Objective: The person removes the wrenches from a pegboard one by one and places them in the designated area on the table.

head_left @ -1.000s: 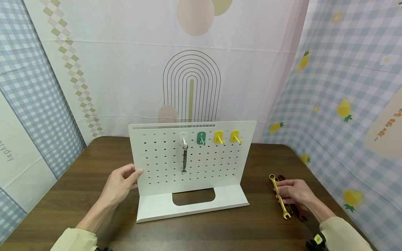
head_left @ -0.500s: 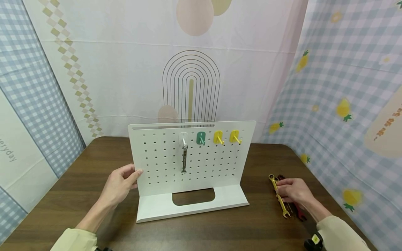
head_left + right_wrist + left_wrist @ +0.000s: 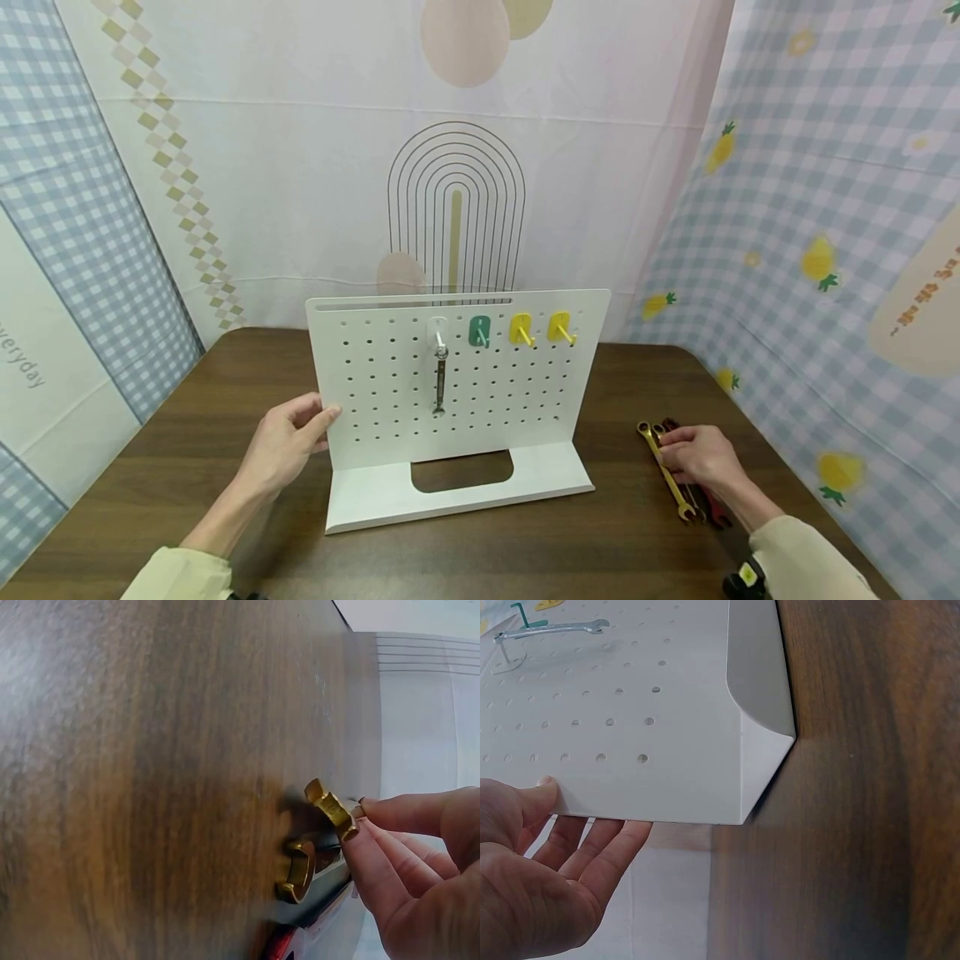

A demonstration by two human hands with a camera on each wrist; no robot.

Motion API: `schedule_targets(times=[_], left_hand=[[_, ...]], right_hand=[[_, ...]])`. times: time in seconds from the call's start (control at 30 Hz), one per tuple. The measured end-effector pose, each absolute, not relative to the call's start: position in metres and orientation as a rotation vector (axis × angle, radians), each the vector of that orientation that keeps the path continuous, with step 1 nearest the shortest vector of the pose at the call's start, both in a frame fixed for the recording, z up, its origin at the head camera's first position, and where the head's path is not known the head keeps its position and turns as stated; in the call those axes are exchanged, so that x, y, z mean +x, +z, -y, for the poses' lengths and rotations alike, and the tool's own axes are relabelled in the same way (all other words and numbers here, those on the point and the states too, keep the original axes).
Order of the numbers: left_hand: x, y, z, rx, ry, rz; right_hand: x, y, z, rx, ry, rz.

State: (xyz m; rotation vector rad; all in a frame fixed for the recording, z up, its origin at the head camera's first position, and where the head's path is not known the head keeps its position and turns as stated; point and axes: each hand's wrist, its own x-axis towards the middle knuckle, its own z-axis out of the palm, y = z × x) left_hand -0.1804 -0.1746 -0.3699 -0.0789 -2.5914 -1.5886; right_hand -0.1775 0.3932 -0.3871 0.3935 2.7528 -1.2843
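My left hand (image 3: pixel 288 442) grips the left edge of a white pegboard stand (image 3: pixel 390 367), thumb in front and fingers behind, as the left wrist view shows. From the white hook hangs a silver combination wrench (image 3: pixel 441 383). At the right, my right hand (image 3: pixel 705 458) pinches a gold combination wrench (image 3: pixel 666 475) between thumb and fingers. In the right wrist view this wrench's open end (image 3: pixel 330 810) is raised over the table. Beside it lie a second gold wrench (image 3: pixel 300 871) and a red wrench (image 3: pixel 281 941), both partly hidden under my right hand in the head view.
A green hook (image 3: pixel 480 331) and two yellow hooks, one of them the right yellow hook (image 3: pixel 559 327), line the board's top right with nothing hanging on them. All stands on a dark wooden table (image 3: pixel 525 550). Patterned cloth (image 3: pixel 300 167) hangs behind and at both sides.
The gold wrench in my right hand has shifted slightly left at its ring end, away from the second gold wrench. My left hand and the pegboard have stayed put.
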Motion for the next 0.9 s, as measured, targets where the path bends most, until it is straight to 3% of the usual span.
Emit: schedule_targets(times=[0.9], left_hand=[[-0.18, -0.371, 0.174, -0.073, -1.583, 2.601]], right_hand=[[-0.174, -0.363, -0.385, 0.349, -1.434, -2.762]])
